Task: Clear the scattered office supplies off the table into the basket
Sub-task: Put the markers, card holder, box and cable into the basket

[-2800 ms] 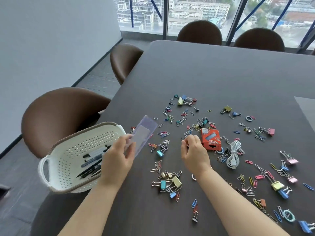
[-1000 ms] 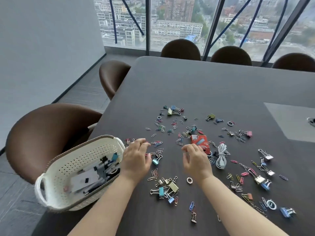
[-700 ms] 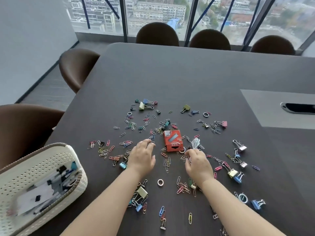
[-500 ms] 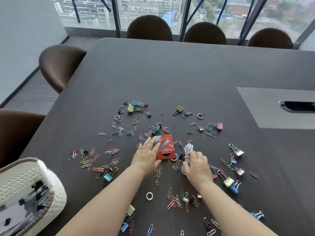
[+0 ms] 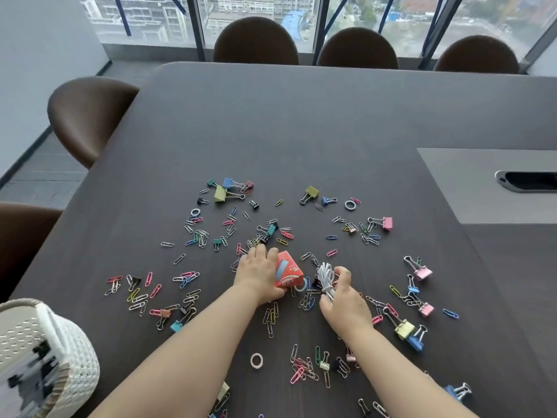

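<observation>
Basket (image 5: 75, 351) at the near left desk (image 5: 301, 122) edge, partly out of frame, dark blurred items inside. Ring (image 5: 256, 361) lies between the forearms, near edge. Left hand (image 5: 256, 274) is on the red box (image 5: 286, 273): thumb at its near end, fingers (image 5: 260, 251) over the far end, closed round it. Box is tipped up on one edge, long axis running near-to-far. Right hand (image 5: 343, 300) is just right of the box, fingers curled round the white cable bundle (image 5: 327, 279), which sticks up and away from the palm. Paper clips (image 5: 196, 236) and binder clips (image 5: 405, 328) are scattered all round both hands, most beyond and to the right. Far side: bare desk, chairs (image 5: 256, 40), windows.
</observation>
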`<state>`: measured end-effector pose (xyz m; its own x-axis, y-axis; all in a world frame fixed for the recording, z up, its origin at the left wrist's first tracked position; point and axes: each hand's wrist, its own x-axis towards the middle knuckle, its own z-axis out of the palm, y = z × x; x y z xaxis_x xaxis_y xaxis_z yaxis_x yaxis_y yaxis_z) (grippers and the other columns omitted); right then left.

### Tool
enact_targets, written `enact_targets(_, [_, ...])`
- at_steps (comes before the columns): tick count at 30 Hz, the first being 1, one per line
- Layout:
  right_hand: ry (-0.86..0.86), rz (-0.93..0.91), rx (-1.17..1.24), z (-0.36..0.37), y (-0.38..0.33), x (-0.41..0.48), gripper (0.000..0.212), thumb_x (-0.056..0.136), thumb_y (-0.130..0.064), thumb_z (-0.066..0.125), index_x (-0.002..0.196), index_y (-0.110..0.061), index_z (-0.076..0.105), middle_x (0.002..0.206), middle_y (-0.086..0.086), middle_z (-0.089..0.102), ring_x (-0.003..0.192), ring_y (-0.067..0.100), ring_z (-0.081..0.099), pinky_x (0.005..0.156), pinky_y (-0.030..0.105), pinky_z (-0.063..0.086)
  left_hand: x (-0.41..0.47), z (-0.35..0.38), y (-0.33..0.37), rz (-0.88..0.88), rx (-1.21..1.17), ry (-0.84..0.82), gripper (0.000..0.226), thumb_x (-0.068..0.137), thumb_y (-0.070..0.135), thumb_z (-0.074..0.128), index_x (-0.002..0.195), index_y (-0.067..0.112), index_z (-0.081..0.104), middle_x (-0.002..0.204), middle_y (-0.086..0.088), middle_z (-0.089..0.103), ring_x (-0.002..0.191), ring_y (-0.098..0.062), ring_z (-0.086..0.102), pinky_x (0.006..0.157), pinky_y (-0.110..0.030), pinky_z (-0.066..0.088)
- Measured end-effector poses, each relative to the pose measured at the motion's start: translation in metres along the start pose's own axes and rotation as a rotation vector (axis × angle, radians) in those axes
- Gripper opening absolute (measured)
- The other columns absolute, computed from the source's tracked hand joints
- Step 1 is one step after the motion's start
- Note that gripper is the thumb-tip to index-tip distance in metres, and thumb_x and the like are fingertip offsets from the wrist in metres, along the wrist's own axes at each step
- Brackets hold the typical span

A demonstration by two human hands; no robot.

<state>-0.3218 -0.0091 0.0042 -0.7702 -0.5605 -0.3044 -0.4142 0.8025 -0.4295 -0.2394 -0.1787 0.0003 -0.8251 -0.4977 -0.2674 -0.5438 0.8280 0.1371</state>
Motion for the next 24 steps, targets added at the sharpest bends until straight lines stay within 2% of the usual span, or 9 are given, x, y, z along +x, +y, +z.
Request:
enact_targets(3, [0.022, -0.020, 0.018, -0.006, 0.002, -0.003, 0.042, 0.088, -0.017, 0.044, 0.128, -0.014, 0.031, 0.110, 0.014, 0.061, 0.099, 0.033, 0.055, 0.077, 0.037, 0.042, -0.020, 0.003, -0.002, -0.002, -0.034, 0.097, 0.076, 0.070, 0.052, 0.062, 0.129, 0.016, 0.030, 0.125, -0.007, 0.035, 0.115, -0.025, 0.035, 0.099, -0.034, 0.031])
enact_targets(8, [0.060, -0.084, 0.112, -0.019, -0.007, -0.020, 0.034, 0.092, -0.015, 0.040, 0.125, -0.015, 0.035, 0.116, 0.010, 0.055, 0.091, 0.034, 0.056, 0.071, 0.035, 0.038, -0.079, -0.006, -0.016, -0.059, -0.387, 0.199, 0.062, 0.077, 0.049, 0.062, 0.125, 0.020, 0.036, 0.118, -0.005, 0.029, 0.104, -0.025, 0.048, 0.092, -0.035, 0.041])
enact_targets(10, [0.069, -0.124, 0.120, -0.022, -0.018, -0.029, 0.032, 0.091, -0.015, 0.041, 0.123, -0.015, 0.036, 0.116, 0.010, 0.056, 0.091, 0.033, 0.056, 0.070, 0.034, 0.037, -0.107, -0.014, -0.030, -0.069, -0.462, 0.264, 0.072, 0.076, 0.062, 0.052, 0.133, 0.021, 0.033, 0.123, -0.004, 0.027, 0.110, -0.026, 0.044, 0.095, -0.037, 0.041])
enact_targets(13, [0.054, -0.207, 0.127, -0.020, -0.044, -0.046, 0.031, 0.091, -0.015, 0.043, 0.122, -0.016, 0.038, 0.115, 0.010, 0.057, 0.092, 0.030, 0.056, 0.070, 0.032, 0.037, -0.153, -0.030, -0.062, -0.109, -0.460, 0.383, 0.092, 0.069, 0.076, 0.026, 0.142, 0.020, 0.024, 0.132, -0.003, 0.030, 0.119, -0.020, 0.031, 0.103, -0.035, 0.030])
enact_targets(15, [0.030, -0.276, 0.139, -0.013, -0.068, -0.059, 0.031, 0.091, -0.015, 0.043, 0.122, -0.017, 0.038, 0.115, 0.008, 0.058, 0.089, 0.027, 0.056, 0.070, 0.031, 0.037, -0.187, -0.044, -0.090, -0.160, -0.466, 0.463, 0.088, 0.070, 0.073, 0.030, 0.140, 0.019, 0.029, 0.127, -0.006, 0.037, 0.115, -0.020, 0.033, 0.100, -0.035, 0.029])
enact_targets(18, [-0.015, -0.370, 0.168, 0.002, -0.111, -0.081, 0.031, 0.091, -0.018, 0.046, 0.122, -0.019, 0.039, 0.113, 0.004, 0.060, 0.085, 0.024, 0.056, 0.070, 0.028, 0.036, -0.239, -0.056, -0.145, -0.234, -0.341, 0.605, 0.074, 0.069, 0.059, 0.046, 0.130, 0.019, 0.038, 0.115, -0.009, 0.047, 0.103, -0.025, 0.042, 0.091, -0.039, 0.036])
enact_targets(20, [-0.042, -0.440, 0.188, 0.015, -0.142, -0.097, 0.030, 0.091, -0.019, 0.048, 0.120, -0.021, 0.040, 0.110, 0.003, 0.062, 0.084, 0.025, 0.059, 0.070, 0.029, 0.040, -0.275, -0.060, -0.185, -0.324, -0.267, 0.581, 0.074, 0.064, 0.053, 0.059, 0.128, 0.019, 0.041, 0.114, -0.008, 0.051, 0.101, -0.028, 0.046, 0.089, -0.042, 0.040])
enact_targets(22, [-0.062, -0.519, 0.217, 0.031, -0.173, -0.111, 0.029, 0.091, -0.019, 0.049, 0.118, -0.023, 0.041, 0.106, 0.002, 0.063, 0.081, 0.024, 0.060, 0.069, 0.031, 0.044, -0.306, -0.056, -0.225, -0.431, -0.241, 0.469, 0.078, 0.061, 0.047, 0.069, 0.129, 0.021, 0.042, 0.121, -0.006, 0.051, 0.106, -0.028, 0.046, 0.091, -0.041, 0.038])
enact_targets(24, [-0.055, -0.578, 0.246, 0.045, -0.203, -0.123, 0.029, 0.090, -0.019, 0.050, 0.117, -0.023, 0.042, 0.101, 0.001, 0.063, 0.076, 0.022, 0.059, 0.066, 0.030, 0.043, -0.328, -0.048, -0.256, -0.472, -0.194, 0.352, 0.083, 0.058, 0.054, 0.061, 0.132, 0.025, 0.039, 0.128, -0.001, 0.049, 0.111, -0.025, 0.041, 0.093, -0.038, 0.036])
